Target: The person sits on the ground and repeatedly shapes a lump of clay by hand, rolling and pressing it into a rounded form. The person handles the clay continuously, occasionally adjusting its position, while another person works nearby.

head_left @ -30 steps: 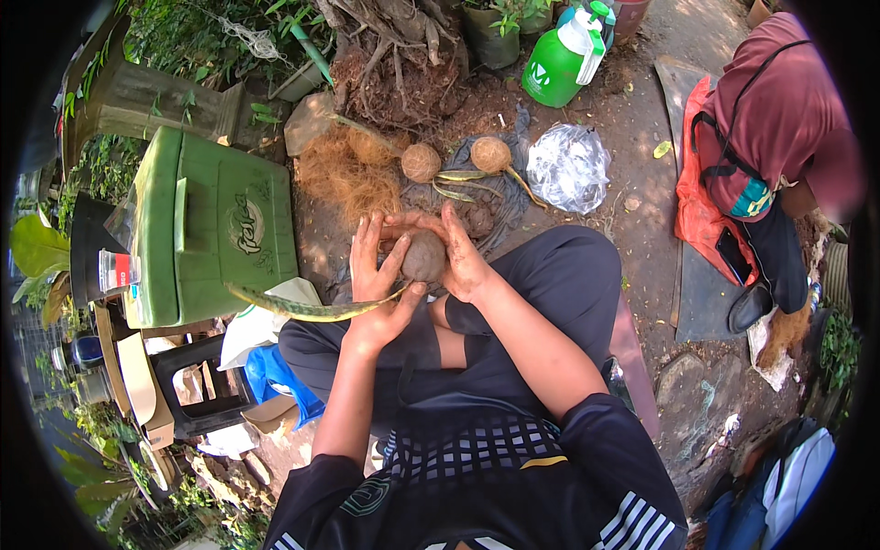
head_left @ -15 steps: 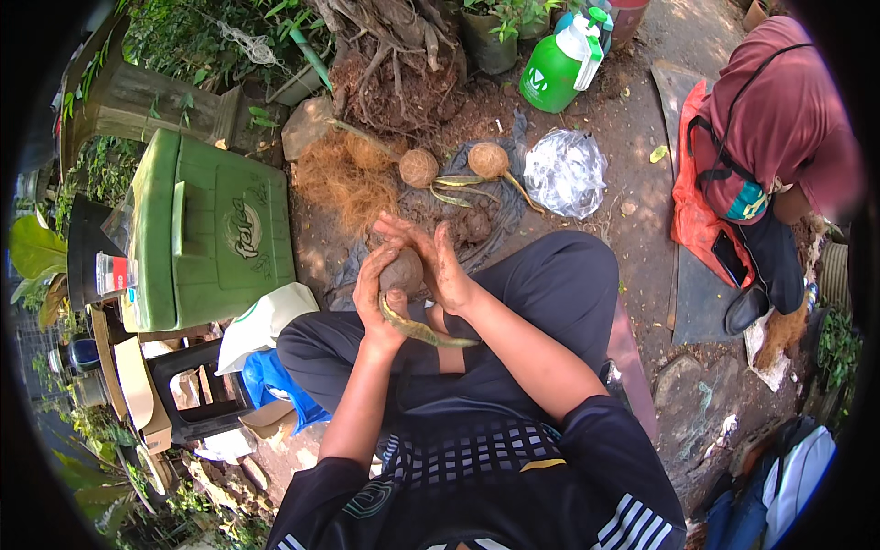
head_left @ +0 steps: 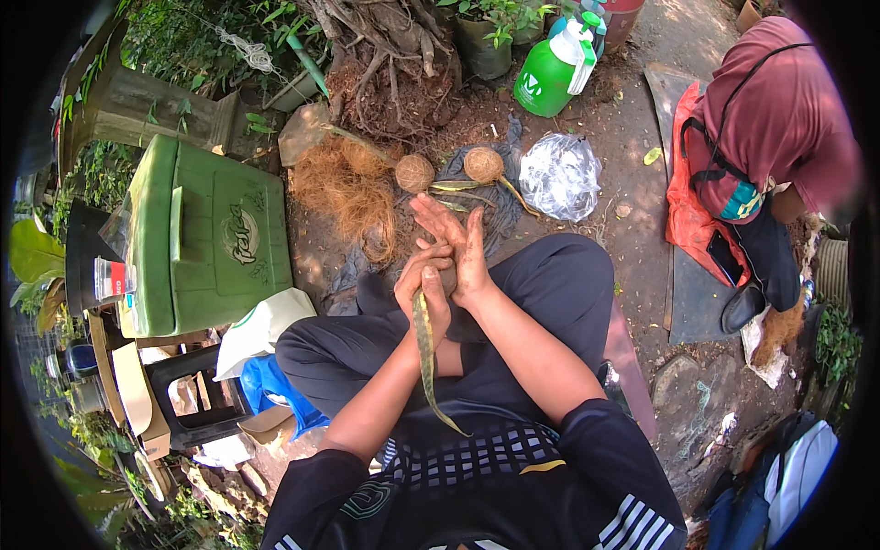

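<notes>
Fingers of the left hand [head_left: 423, 291] and right hand [head_left: 463, 247] press together around a small root ball [head_left: 446, 278], mostly hidden between the palms. Its long leaf [head_left: 426, 353] hangs down toward the near side.

The dark ball [head_left: 446, 275] is mostly hidden between both palms; the second person [head_left: 779, 137] is cut off at the rim.
</notes>
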{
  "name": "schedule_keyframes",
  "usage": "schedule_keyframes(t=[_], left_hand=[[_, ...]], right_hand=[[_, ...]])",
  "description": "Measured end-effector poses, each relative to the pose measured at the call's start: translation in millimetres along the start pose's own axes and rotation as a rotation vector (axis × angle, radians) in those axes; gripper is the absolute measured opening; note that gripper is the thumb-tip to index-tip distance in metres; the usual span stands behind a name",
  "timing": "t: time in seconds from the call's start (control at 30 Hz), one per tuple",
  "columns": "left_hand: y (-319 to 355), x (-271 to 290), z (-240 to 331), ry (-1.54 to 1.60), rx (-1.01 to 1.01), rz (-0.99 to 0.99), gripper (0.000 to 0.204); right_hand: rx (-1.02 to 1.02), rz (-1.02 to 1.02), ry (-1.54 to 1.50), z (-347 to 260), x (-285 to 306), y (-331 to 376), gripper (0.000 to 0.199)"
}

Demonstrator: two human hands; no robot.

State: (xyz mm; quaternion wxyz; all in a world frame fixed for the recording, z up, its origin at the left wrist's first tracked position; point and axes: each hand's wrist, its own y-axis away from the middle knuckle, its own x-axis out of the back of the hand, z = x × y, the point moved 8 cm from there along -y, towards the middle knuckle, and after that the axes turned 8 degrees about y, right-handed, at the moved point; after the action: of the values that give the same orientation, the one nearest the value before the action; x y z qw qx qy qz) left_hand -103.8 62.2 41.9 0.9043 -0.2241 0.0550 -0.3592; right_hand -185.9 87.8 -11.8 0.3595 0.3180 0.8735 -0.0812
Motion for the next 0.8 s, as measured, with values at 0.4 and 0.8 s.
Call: schedule_keyframes(t=[0.4,0.8], left_hand=[[-2,24,-42,0.647,0.455,0.203,0.031],[-46,138,-73,1.004,0.8,0.51,0.028]], right_hand=[[-0.022,0.067,-0.031,6,-2,-4,0.088],[-0.117,0.252,0.178,33,31,-7,0.08]])
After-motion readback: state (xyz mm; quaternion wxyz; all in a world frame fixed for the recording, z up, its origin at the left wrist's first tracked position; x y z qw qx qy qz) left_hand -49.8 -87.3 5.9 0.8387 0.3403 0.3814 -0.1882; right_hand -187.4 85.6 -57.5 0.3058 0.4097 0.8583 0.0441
